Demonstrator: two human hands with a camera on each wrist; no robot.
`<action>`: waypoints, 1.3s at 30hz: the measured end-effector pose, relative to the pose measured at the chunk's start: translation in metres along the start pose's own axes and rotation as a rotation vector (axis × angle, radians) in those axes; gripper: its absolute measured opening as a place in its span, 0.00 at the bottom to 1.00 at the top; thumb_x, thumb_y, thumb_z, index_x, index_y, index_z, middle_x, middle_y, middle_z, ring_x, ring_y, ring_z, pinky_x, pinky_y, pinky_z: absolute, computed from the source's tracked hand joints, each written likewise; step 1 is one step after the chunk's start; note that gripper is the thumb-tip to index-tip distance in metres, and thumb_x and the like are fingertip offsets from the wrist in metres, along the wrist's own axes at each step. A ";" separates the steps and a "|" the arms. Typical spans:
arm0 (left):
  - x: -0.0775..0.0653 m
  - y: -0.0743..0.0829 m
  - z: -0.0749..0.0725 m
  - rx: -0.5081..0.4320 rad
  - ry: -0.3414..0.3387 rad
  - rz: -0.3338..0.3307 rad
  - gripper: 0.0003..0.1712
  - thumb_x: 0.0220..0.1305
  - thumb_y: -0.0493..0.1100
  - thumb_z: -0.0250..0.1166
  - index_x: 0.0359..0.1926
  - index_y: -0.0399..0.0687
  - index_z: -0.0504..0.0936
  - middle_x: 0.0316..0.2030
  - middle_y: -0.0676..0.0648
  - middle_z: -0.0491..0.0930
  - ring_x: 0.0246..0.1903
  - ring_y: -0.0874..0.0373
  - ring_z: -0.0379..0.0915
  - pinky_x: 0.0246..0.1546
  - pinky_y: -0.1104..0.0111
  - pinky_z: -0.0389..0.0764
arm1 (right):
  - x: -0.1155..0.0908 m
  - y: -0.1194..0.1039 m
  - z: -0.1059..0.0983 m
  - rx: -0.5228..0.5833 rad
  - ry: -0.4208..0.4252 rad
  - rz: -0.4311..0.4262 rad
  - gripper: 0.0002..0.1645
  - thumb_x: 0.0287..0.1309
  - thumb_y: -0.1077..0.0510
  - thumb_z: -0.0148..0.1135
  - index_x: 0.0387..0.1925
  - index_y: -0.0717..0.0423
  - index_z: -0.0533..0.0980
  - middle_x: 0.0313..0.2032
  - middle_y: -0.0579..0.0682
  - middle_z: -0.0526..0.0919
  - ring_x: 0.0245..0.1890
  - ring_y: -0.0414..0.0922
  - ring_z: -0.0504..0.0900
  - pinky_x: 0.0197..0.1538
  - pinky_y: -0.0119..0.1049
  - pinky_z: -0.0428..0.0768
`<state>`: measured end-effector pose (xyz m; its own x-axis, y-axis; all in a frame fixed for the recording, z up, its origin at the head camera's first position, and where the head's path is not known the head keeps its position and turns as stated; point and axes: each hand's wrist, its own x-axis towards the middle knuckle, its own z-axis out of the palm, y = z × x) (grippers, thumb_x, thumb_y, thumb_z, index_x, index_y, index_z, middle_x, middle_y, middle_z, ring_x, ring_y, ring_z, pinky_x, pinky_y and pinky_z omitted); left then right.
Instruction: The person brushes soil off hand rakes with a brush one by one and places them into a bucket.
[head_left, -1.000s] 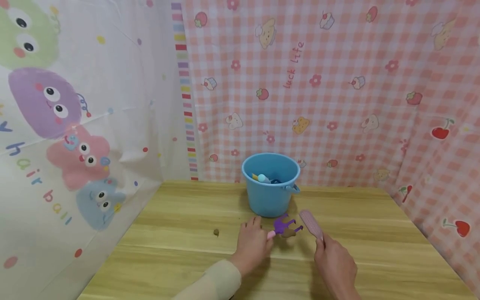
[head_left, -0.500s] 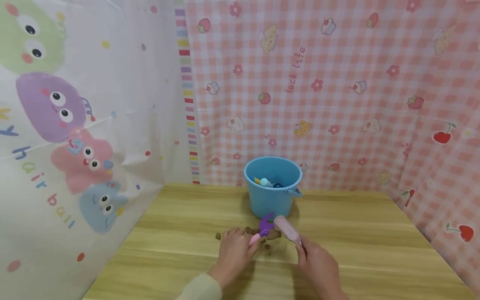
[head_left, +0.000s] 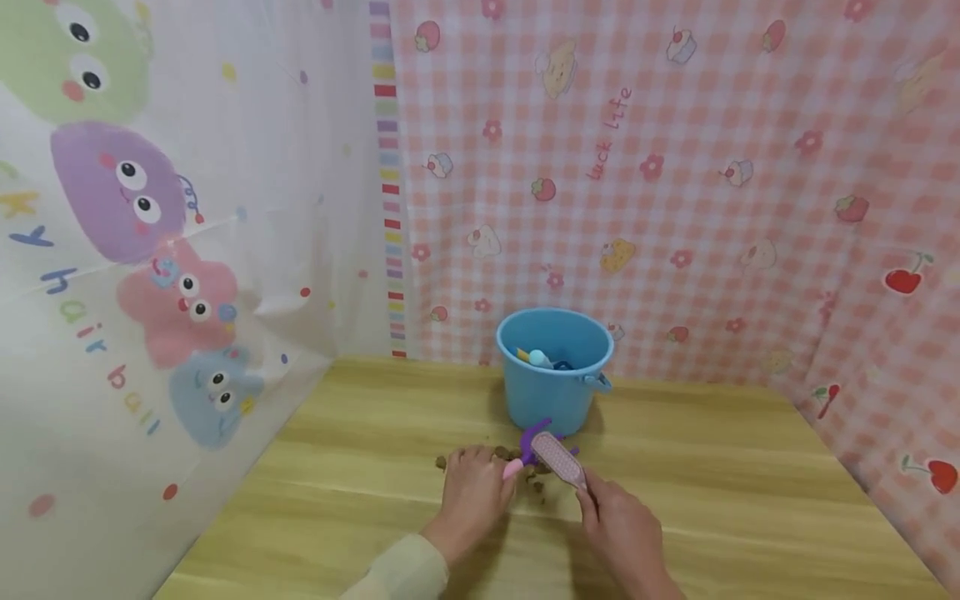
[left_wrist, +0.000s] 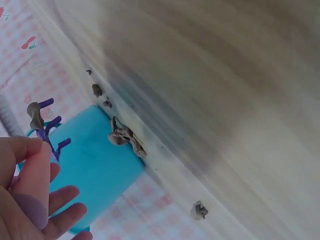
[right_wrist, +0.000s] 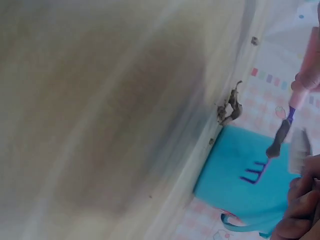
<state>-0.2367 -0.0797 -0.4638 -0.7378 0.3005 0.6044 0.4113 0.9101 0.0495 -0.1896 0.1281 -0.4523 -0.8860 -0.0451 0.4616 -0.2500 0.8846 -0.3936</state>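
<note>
My left hand [head_left: 472, 500] grips the pink handle of a small toy rake [head_left: 527, 447] with purple tines. In the left wrist view the thumb presses along the handle, and a brown mud-like lump [left_wrist: 35, 116] clings to the rake's head. My right hand [head_left: 626, 529] holds a pink brush [head_left: 558, 458] by its handle. The brush overlaps the rake head in the head view; in the right wrist view its blurred pale bristles [right_wrist: 299, 150] are right beside the lump. Both tools are raised above the tabletop, in front of the blue bucket [head_left: 551, 404].
Brown clumps [left_wrist: 125, 136] and crumbs lie on the wooden table [head_left: 360, 467] below the tools, with one small clump [head_left: 441, 462] left of the left hand. Several items, one with a light blue round end [head_left: 538, 358], stand in the bucket. Patterned cloths [head_left: 675, 208] hang behind and beside the table.
The rake has shifted left and turned from pointing right to pointing more upward. My right hand has brought the brush left onto the rake head. More clumps and crumbs show on the table.
</note>
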 end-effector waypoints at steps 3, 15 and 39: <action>0.000 0.000 0.000 -0.024 0.008 0.026 0.13 0.60 0.50 0.71 0.27 0.46 0.86 0.26 0.49 0.82 0.30 0.53 0.80 0.41 0.56 0.78 | -0.002 0.000 0.002 -0.010 -0.008 0.000 0.19 0.62 0.56 0.66 0.53 0.57 0.81 0.28 0.50 0.84 0.23 0.48 0.81 0.22 0.46 0.76; -0.003 0.001 -0.004 -0.025 -0.001 0.055 0.14 0.64 0.49 0.67 0.24 0.48 0.82 0.17 0.50 0.79 0.22 0.56 0.79 0.49 0.47 0.77 | -0.003 0.014 0.005 -0.031 -0.013 0.036 0.19 0.63 0.56 0.65 0.54 0.57 0.81 0.32 0.52 0.85 0.27 0.53 0.83 0.24 0.50 0.77; -0.003 0.002 -0.006 0.111 -0.088 0.082 0.13 0.70 0.50 0.60 0.31 0.50 0.84 0.22 0.50 0.83 0.31 0.54 0.82 0.57 0.41 0.68 | 0.004 0.012 0.001 -0.011 -0.029 -0.030 0.16 0.61 0.57 0.67 0.50 0.56 0.83 0.36 0.53 0.87 0.31 0.54 0.86 0.26 0.49 0.79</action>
<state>-0.2307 -0.0805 -0.4611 -0.7498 0.3949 0.5309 0.4143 0.9058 -0.0886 -0.1962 0.1378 -0.4560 -0.8893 -0.0850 0.4494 -0.2724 0.8877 -0.3712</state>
